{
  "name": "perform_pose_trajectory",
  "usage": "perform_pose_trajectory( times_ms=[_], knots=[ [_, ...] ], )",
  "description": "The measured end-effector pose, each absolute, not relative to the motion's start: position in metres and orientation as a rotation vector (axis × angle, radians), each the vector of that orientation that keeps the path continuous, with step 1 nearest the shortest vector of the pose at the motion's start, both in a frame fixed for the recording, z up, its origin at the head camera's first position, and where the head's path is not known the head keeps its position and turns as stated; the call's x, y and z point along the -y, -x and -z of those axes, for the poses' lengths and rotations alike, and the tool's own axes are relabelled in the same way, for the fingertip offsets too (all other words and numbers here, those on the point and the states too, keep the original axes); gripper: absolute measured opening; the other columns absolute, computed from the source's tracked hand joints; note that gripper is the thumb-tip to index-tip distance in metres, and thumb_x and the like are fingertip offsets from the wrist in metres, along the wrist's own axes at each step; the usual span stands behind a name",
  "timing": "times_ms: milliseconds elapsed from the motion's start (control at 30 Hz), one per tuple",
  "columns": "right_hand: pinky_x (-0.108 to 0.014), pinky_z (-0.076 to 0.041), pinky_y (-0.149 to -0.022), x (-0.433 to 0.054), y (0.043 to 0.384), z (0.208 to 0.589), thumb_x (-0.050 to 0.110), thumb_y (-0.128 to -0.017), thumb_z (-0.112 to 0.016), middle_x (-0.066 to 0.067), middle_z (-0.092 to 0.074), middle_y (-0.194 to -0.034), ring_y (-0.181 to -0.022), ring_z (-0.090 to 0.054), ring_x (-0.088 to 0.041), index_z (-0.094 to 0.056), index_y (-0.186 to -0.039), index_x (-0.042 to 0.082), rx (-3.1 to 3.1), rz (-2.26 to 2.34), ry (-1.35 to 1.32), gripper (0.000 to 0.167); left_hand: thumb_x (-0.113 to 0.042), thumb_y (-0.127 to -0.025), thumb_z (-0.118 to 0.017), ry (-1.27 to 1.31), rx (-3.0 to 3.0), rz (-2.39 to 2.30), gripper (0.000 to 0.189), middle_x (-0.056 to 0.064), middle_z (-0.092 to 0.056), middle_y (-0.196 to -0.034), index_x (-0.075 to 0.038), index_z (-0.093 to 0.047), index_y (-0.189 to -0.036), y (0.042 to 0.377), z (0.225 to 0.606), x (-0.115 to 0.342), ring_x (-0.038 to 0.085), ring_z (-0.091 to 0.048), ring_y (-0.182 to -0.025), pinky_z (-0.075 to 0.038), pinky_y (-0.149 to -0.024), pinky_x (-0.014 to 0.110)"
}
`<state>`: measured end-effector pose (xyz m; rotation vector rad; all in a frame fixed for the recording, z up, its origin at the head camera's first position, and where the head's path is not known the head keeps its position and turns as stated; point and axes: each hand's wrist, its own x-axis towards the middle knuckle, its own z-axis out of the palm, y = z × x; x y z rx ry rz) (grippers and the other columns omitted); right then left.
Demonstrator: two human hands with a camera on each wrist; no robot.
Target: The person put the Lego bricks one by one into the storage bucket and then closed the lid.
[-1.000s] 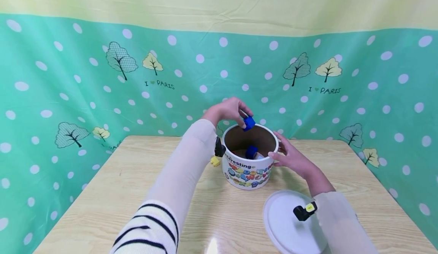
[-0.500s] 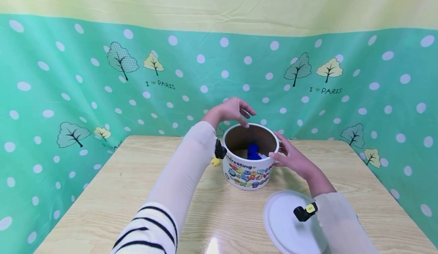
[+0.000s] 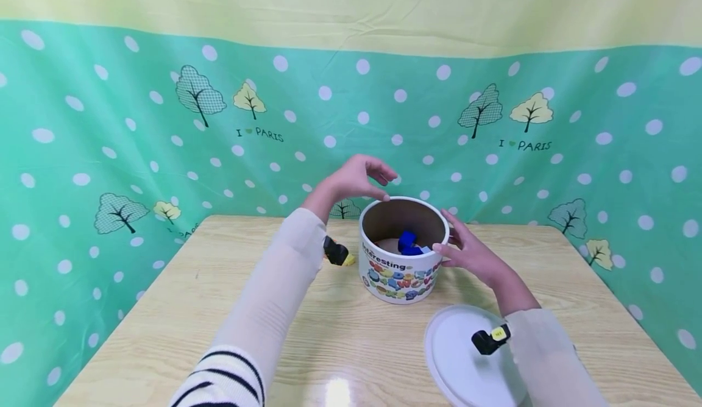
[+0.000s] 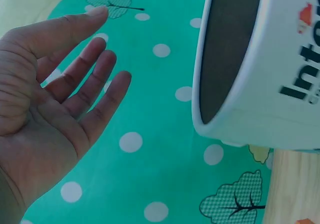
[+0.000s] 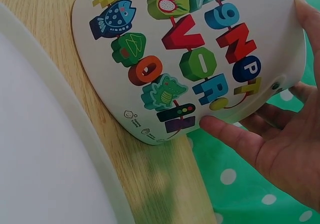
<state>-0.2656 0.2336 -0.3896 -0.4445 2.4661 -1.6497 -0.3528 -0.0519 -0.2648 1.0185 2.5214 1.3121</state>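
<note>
Head view, left hand (image 3: 358, 177) wide near bucket (image 3: 396, 284), right hand (image 3: 470, 250) holding it; blue blocks (image 3: 406, 240) inside

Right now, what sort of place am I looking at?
Probably an indoor play or filming corner: a green polka-dot cloth backdrop hangs behind and on both sides of a wood-grain table, where an alphabet-printed bucket holds blue toy blocks.

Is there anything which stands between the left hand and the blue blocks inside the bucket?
Only the bucket itself, which stands around the blue blocks. The left hand would probably need to enter from above, where nothing visible blocks the way: the lid lies on the table.
</note>
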Motion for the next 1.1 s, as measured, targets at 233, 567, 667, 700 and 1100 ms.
perform_pose_trajectory(
  times_ms=[233, 567, 667, 700, 1100],
  knots=[
    [-0.058, -0.048, -0.093, -0.234, 0.264, 0.389, 0.035, -0.094, -0.065, -0.023, -0.019, -0.157, -0.138, -0.027, -0.047, -0.007, -0.157, 0.035, -2.458, 1.647, 0.451, 0.086, -0.006, -0.076, -0.083, -1.013, -2.507, -1.395, 0.041, 0.006, -0.066, -0.112, -0.006, -0.069, -0.114, 0.34, 0.275, 0.07, 0.024, -0.062, -0.106, -0.055, -0.085, 0.03],
    [-0.058, -0.048, -0.093, -0.232, 0.264, 0.389, 0.032, -0.094, -0.066, -0.023, -0.018, -0.157, -0.138, -0.027, -0.046, -0.008, -0.157, 0.036, -2.439, 1.67, 0.466, 0.085, -0.005, -0.076, -0.083, -1.018, -2.467, -1.542, 0.04, 0.007, -0.068, -0.108, -0.005, -0.069, -0.114, 0.325, 0.289, 0.09, 0.031, -0.061, -0.106, -0.056, -0.085, 0.032],
    [-0.057, -0.049, -0.092, -0.231, 0.264, 0.388, 0.033, -0.094, -0.066, -0.023, -0.02, -0.156, -0.138, -0.028, -0.046, -0.008, -0.157, 0.036, -2.446, 1.664, 0.466, 0.086, -0.005, -0.076, -0.083, -1.001, -2.46, -1.566, 0.04, 0.006, -0.068, -0.108, -0.005, -0.069, -0.114, 0.321, 0.295, 0.096, 0.03, -0.062, -0.106, -0.055, -0.085, 0.032],
    [-0.057, -0.049, -0.092, -0.231, 0.264, 0.388, 0.033, -0.094, -0.066, -0.023, -0.02, -0.156, -0.138, -0.028, -0.046, -0.008, -0.157, 0.036, -2.446, 1.663, 0.466, 0.086, -0.006, -0.076, -0.083, -0.996, -2.464, -1.564, 0.04, 0.006, -0.068, -0.108, -0.005, -0.069, -0.113, 0.32, 0.297, 0.098, 0.029, -0.062, -0.105, -0.055, -0.085, 0.032],
    [-0.059, -0.047, -0.093, -0.232, 0.265, 0.389, 0.031, -0.094, -0.066, -0.024, -0.02, -0.156, -0.137, -0.029, -0.046, -0.008, -0.157, 0.036, -2.435, 1.678, 0.476, 0.085, -0.006, -0.077, -0.082, -0.91, -2.476, -1.643, 0.04, 0.009, -0.066, -0.11, -0.003, -0.068, -0.115, 0.307, 0.319, 0.122, 0.025, -0.061, -0.103, -0.054, -0.088, 0.034]
  ],
)
